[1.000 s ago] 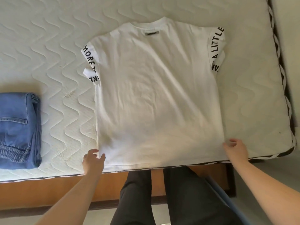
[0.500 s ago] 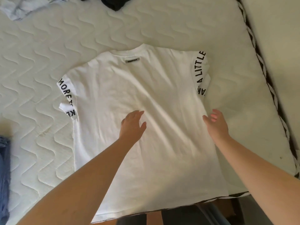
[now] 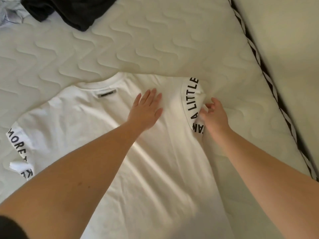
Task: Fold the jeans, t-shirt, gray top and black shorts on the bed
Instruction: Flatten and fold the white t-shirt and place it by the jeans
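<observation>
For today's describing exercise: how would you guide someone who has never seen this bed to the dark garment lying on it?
Start at the quilted white mattress and look past the white t-shirt spread flat across its near half. Go to the far left corner: the black shorts lie there in a crumpled heap. They are the only dark item, beside a pale gray top bunched at the picture's edge.

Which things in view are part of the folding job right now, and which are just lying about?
In the job:
white cotton t-shirt with black lettered sleeves
left hand, flat on it
right hand, pinching the sleeve
crumpled black shorts, waiting
pale gray top, waiting

Lying about:
quilted white mattress
black-and-white mattress edging
</observation>
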`<state>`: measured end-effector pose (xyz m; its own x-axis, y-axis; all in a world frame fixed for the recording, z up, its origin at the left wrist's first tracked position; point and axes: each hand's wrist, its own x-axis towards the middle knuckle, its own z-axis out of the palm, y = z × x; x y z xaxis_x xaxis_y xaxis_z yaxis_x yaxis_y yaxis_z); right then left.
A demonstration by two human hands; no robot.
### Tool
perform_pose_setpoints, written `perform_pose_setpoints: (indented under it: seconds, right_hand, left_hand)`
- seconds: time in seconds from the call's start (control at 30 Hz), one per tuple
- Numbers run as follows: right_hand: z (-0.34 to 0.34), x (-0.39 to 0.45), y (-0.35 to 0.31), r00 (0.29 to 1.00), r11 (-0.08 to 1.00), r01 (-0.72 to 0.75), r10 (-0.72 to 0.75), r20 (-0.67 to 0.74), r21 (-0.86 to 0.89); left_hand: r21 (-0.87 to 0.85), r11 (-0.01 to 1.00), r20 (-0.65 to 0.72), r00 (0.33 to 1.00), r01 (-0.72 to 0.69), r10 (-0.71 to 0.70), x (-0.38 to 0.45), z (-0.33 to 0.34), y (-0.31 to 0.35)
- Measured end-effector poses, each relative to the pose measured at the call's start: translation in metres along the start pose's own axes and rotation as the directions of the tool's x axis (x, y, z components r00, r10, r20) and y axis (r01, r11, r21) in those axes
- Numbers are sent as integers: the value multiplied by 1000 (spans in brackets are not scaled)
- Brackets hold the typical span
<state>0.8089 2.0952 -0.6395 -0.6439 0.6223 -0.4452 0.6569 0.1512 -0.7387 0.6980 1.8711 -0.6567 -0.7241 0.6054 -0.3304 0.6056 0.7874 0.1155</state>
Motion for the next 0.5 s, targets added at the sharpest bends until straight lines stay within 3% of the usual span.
perform_pose_setpoints:
  seconds: [0.13, 0.27, 0.37, 0.5]
  right_hand:
    - [12, 20, -5, 994, 996, -56, 49, -97, -68]
    - [18, 17, -6, 999, 964, 5, -13, -30, -265]
    - [7, 4, -8, 998, 967, 38, -48, -35, -251]
    - [-35, -20, 1, 948, 981, 21, -80, -309, -191]
  left_hand:
    - [46, 997, -121, 991, -55, 60, 23, 18, 2]
    - [20, 997, -201, 977, -72, 74, 28, 39, -4]
    - [0, 995, -201, 975, -99, 97, 27, 37, -6]
    - [0, 994, -181, 978, -108, 106, 27, 34, -5]
